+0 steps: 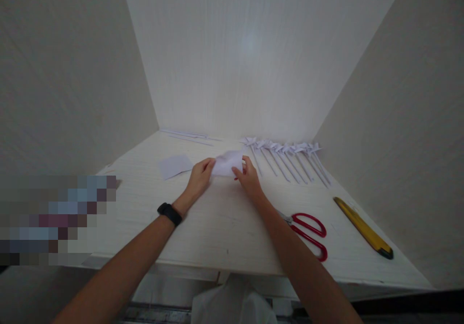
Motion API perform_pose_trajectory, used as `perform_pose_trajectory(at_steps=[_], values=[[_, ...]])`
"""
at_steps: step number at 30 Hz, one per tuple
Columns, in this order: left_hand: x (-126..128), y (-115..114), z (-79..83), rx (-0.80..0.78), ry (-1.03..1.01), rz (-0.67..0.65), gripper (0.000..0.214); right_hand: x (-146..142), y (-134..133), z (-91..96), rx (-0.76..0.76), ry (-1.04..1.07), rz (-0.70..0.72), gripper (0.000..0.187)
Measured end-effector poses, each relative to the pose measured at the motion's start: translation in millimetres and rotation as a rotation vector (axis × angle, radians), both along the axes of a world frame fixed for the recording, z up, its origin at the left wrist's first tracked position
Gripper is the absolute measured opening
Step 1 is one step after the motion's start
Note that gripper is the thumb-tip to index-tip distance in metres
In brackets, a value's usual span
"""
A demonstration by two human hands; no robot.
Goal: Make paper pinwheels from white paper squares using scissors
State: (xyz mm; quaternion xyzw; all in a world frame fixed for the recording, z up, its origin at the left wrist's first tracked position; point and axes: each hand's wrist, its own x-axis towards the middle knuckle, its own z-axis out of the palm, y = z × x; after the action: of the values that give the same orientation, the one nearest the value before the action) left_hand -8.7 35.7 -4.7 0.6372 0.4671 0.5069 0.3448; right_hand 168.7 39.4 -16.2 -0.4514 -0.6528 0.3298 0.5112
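Holding paper (226, 163) over desk (221, 232): left grip (200, 173) pinching left edge, right grip (249, 175) pinching right edge. More paper (174, 166) lying left; pinwheels (280, 149) beyond right grip; scissors (307, 238) partly behind right forearm (286, 239).

White table (228, 232) with paper pinwheels (280, 148), sheet (175, 165), sticks (185, 133), red-handled scissors (295, 218), yellow cutter (361, 226)
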Motion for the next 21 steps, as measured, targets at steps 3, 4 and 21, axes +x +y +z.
perform_pose_trajectory(at_steps=[3,4,21], values=[[0.4,0.8,-1.3,-0.035,-0.081,0.007,0.029,0.7,-0.6,0.0,0.008,0.009,0.012,0.025],[1.0,0.8,-2.1,-0.052,-0.108,-0.003,0.029,1.0,-0.6,-0.2,0.010,0.010,0.018,0.025],[4.4,-2.9,-7.8,-0.250,-0.350,-0.195,0.025,-1.8,-3.1,0.9,0.011,-0.073,0.172,0.022]])
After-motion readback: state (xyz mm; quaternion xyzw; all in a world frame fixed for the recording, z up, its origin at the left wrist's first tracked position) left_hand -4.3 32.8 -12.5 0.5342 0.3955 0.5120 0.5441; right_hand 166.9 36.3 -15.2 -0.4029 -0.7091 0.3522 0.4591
